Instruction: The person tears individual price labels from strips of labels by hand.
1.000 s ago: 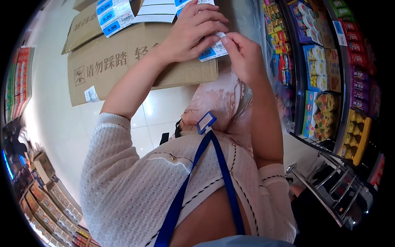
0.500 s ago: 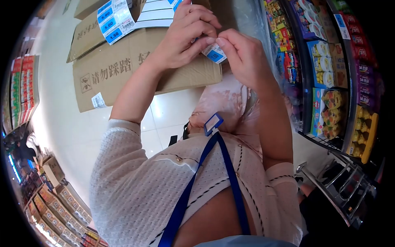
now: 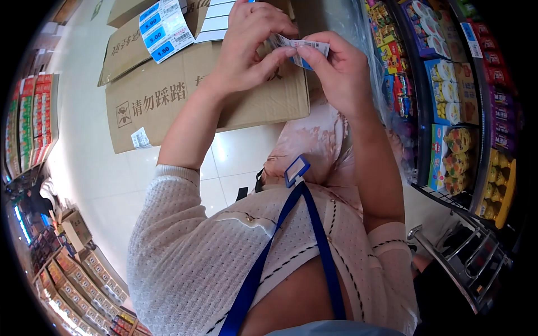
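A small blue-and-white price label (image 3: 315, 47) is pinched between the thumb and fingers of my right hand (image 3: 344, 73). My left hand (image 3: 252, 47) grips the label's other end with its thumb and fingertips, over the cardboard box (image 3: 235, 109). Part of the label is hidden by both thumbs. On the box, left of my hands, lies a sheet of printed price labels (image 3: 165, 31) with blue price blocks. A backing sheet with white strips (image 3: 214, 25) lies beside it, partly covered by my left hand.
Shelves with packaged sweets (image 3: 443, 89) stand close on the right, with a metal-framed stool or cart (image 3: 465, 257) below them. Boxed goods (image 3: 36, 117) are shelved on the far left. A blue lanyard with a badge (image 3: 297, 169) hangs in front of me.
The label has been turned and lifted between my fingers, so its white printed face now shows more. Both hands stay together; the whole view has shifted slightly.
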`<action>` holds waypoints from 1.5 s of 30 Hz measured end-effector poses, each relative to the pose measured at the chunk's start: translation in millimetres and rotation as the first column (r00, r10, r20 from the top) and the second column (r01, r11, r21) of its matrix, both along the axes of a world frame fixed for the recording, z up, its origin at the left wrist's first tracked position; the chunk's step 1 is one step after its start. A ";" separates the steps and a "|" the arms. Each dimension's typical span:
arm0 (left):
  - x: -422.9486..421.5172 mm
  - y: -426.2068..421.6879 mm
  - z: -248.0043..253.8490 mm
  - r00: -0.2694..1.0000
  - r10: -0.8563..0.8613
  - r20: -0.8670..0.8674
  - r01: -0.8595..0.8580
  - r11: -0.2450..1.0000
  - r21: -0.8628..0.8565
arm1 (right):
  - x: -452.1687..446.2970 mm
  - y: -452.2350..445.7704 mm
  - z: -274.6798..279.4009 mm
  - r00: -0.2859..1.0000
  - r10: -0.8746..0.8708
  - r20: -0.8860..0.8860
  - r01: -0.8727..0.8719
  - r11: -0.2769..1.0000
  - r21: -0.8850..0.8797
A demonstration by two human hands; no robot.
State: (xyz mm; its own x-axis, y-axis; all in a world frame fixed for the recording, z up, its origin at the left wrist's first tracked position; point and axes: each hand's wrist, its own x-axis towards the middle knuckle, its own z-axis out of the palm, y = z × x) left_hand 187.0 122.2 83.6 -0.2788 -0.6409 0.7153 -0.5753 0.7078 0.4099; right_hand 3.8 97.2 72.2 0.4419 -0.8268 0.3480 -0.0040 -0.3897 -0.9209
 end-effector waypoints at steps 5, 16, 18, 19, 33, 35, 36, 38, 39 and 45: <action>2.5 2.6 1.8 0.998 0.028 0.047 -0.029 1.000 0.013 | 2.4 -2.7 4.1 0.997 -0.044 -0.059 0.039 0.996 -0.078; 8.5 -0.5 -1.1 0.997 0.040 0.072 -0.039 0.999 -0.012 | 7.7 -5.1 3.2 0.997 -0.025 0.071 0.017 0.994 0.104; 10.2 -2.1 -1.9 0.999 0.025 0.040 -0.023 0.998 -0.067 | 2.9 -9.3 -1.5 0.999 -0.010 -0.032 0.013 0.993 0.117; 7.5 -2.3 -5.0 0.995 0.068 -0.073 -0.075 0.992 -0.097 | 0.8 -10.5 -1.5 0.996 -0.003 -0.084 0.014 0.992 0.122; -18.2 -1.4 -22.9 0.046 0.379 -0.924 0.680 0.666 0.307 | 18.7 -0.4 -0.5 0.733 -0.283 0.619 -0.277 0.706 0.651; -15.3 1.6 -22.1 -0.095 0.383 -0.919 0.840 0.526 0.132 | 19.9 3.1 -4.0 0.770 -0.256 0.585 -0.262 0.709 0.655; -14.7 0.0 -23.3 -0.076 0.393 -0.916 0.835 0.527 0.157 | 21.2 3.6 -6.2 0.770 -0.259 0.584 -0.258 0.710 0.655; -13.8 -1.9 -28.2 -0.058 0.379 -0.923 0.829 0.533 0.167 | 23.4 3.5 -9.4 0.768 -0.267 0.582 -0.247 0.714 0.655; -13.9 -2.5 -29.6 -0.048 0.372 -0.927 0.827 0.536 0.172 | 24.5 4.4 -9.0 0.774 -0.262 0.576 -0.243 0.718 0.653; -20.3 0.8 -26.3 0.066 0.365 -0.929 0.735 0.612 0.293 | 32.3 9.6 -9.4 0.784 -0.269 0.559 -0.184 0.759 0.624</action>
State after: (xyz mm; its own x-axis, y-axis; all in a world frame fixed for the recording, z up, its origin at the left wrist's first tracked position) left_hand 166.8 123.0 57.3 -0.0068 -0.9958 -0.0916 0.7587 -0.0648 0.6482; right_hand 36.2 106.8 62.8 0.2927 -0.9529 -0.0790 0.6144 0.2508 -0.7481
